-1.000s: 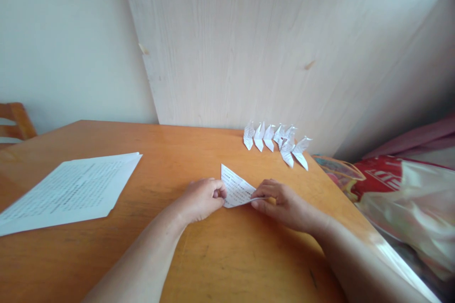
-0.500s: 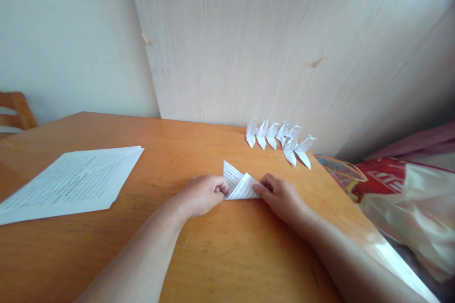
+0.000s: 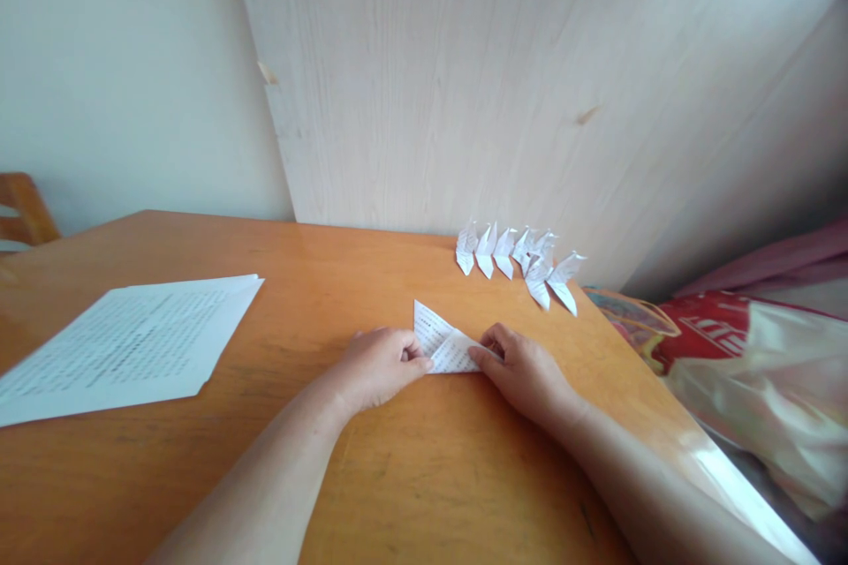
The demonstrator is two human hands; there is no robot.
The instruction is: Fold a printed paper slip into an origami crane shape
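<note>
A folded sheet of printed paper (image 3: 454, 351) lies on the wooden table between my two hands, its left corner pointing up and a flap leaning across its front. My left hand (image 3: 384, 366) is closed on the paper's lower left edge, thumb on top. At the opposite end, my right hand (image 3: 526, 371) pinches the right corner between thumb and fingers. The undersides of the fingers are hidden. Beyond my right hand, several folded paper cranes (image 3: 503, 252) stand in a group near the table's back right corner.
A stack of printed sheets (image 3: 146, 340) lies on the left of the table (image 3: 411, 477). A pale board (image 3: 424, 88) rises behind the back edge. Right of the table are a red bag (image 3: 702, 331) and a whitish plastic bag (image 3: 782, 397). A wooden chair (image 3: 30, 207) stands far left.
The front flap of the folded paper lies lower and flatter. My left thumb has shifted right onto the flap's lower edge. My right hand keeps its pinch on the corner.
</note>
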